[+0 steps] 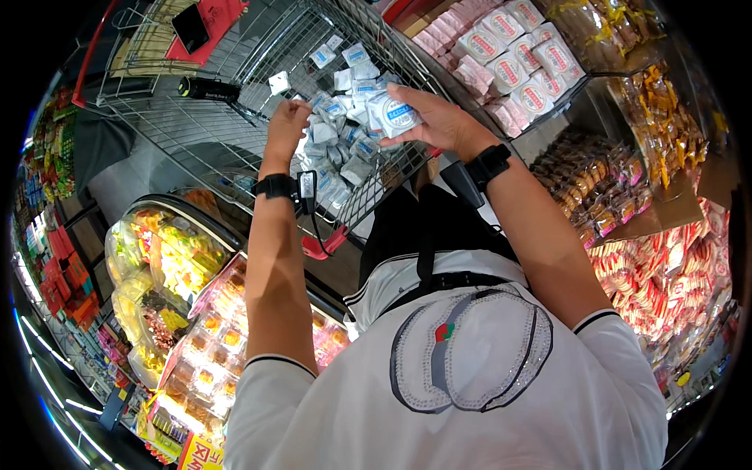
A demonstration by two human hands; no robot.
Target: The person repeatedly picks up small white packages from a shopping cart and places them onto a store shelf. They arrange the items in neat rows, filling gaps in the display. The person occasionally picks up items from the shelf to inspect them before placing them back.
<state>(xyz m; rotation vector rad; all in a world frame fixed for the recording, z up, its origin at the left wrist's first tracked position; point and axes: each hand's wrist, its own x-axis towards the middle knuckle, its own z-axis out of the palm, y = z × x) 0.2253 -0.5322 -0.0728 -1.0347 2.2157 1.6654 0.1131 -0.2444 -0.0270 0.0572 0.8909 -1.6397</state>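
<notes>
My right hand (435, 119) grips a round packet (398, 114) in white wrapping with blue print, thumb on its upper edge and fingers beneath. My left hand (288, 123) hovers to its left with fingers curled in; whether anything is inside them is hidden. Both hands are over a wire shopping cart (192, 141). Many small white-and-blue wrapped packets (356, 170) lie piled in it below my hands. A single white packet (279, 82) sits apart, just beyond my left fingertips.
A phone (190, 28) rests on a red sheet at the cart's far left, near a black cylinder (208, 89). Right of the cart stand bins of pink-and-white packets (526, 59) and wrapped snacks (595, 184). Plastic food boxes (207, 356) fill a display at left.
</notes>
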